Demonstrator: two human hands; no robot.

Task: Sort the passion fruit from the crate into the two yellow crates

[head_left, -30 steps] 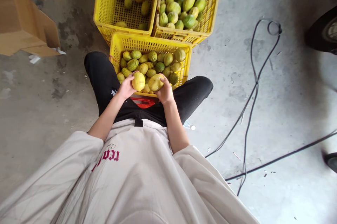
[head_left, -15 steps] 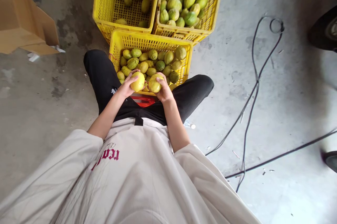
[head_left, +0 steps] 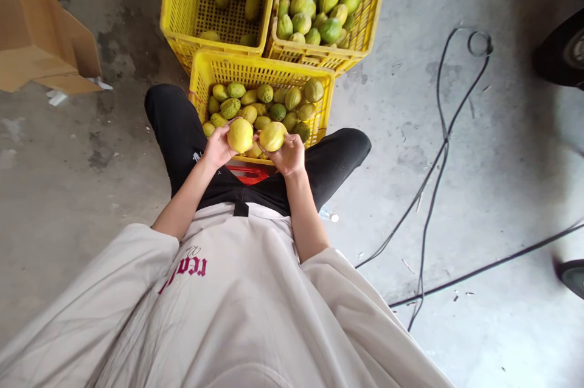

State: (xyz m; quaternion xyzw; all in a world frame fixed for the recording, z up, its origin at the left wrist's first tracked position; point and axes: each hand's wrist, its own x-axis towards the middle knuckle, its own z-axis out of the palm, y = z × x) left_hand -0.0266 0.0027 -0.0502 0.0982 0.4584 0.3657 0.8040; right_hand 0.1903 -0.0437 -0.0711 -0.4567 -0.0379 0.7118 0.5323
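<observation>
My left hand (head_left: pixel 219 145) is closed round a smooth yellow fruit (head_left: pixel 239 135), rounded and a little larger than a lemon. Beside it, my right hand (head_left: pixel 290 152) grips a second yellow fruit (head_left: pixel 272 136) of similar size, thumb on its right side. Both fruits are held close together over the near part of a yellow plastic crate (head_left: pixel 328 109) between my knees. Inside this crate lie several yellow and green oval fruits (head_left: pixel 277 112). Their exact kind is unclear. The undersides of the held fruits and some of my fingers are hidden.
Beyond stand two more yellow crates: the left one (head_left: pixel 176 5) holds scattered fruits, the right one (head_left: pixel 375 17) is heaped with greenish fruits. Cardboard (head_left: pixel 50 41) lies at the left. A black cable (head_left: pixel 444 145) loops over the concrete floor, with wheels at the right edge.
Both hands have turned their fruits and shifted slightly. The right hand has rotated palm upward, and its fruit has moved a little up. Each hand still has its fruit.
</observation>
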